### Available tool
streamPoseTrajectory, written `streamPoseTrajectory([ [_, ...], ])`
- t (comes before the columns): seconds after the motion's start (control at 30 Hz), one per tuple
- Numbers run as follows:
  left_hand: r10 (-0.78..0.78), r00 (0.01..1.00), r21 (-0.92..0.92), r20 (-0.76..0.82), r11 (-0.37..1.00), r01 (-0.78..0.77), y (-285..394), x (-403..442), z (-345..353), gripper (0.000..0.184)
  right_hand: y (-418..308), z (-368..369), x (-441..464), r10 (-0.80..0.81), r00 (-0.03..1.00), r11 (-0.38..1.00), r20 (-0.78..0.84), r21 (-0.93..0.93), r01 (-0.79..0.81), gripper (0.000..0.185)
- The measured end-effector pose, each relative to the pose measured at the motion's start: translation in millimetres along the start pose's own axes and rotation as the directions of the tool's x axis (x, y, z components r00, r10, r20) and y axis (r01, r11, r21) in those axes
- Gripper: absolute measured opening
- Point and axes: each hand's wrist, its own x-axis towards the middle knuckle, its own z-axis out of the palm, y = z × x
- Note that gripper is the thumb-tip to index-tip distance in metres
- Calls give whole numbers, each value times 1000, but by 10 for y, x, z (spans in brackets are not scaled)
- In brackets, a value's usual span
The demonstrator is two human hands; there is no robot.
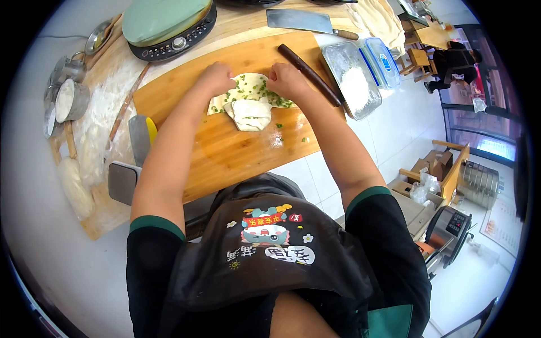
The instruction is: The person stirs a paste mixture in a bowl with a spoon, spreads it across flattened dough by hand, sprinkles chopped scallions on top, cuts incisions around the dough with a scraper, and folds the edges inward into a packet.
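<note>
A thin dough sheet (252,84) dotted with chopped scallion lies on the wooden cutting board (225,163). Its near part is folded over into a layered white flap (249,115). My left hand (217,79) pinches the sheet's far left edge, fingers closed. At the far right edge, my right hand (287,80) grips the dough the same way. A dark rolling pin (309,74) lies slantwise just right of my right hand. A few scallion bits (305,139) are scattered on the board near the flap.
Behind the board stand a green-lidded electric griddle (176,45) and a cleaver (301,21). A floury clear container (354,79) sits right, beside a blue-edged lid (383,62). Left are a yellow-edged scraper (140,138), a metal cup of flour (70,100) and dough (76,188). A person (459,65) is farther off.
</note>
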Motion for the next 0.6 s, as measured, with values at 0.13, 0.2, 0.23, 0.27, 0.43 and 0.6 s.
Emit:
streamPoseTrajectory([
  [0.13,-18,992,-301,-126,954,-21,-110,0,175,36,1,103,-54,65,998,959,-13,277,-59,35],
  [0.2,-33,994,-318,-100,948,-1,-31,-52,132,37,-6,123,-46,10,1000,959,-11,282,-7,36],
  [0.23,-24,1000,-327,-5,945,21,5,-57,85,37,2,112,-40,-16,999,957,29,291,7,35],
  [0.27,-14,996,-334,92,942,44,36,-87,45,38,-21,44,-59,-41,997,953,69,301,19,35],
  [0.43,248,968,-509,46,839,-191,27,-559,25,24,-128,-187,-551,-160,981,879,107,469,92,24],
  [0.6,583,801,-13,-139,807,-590,16,-1360,310,21,-3,273,-1159,-543,825,796,-156,217,566,26],
])
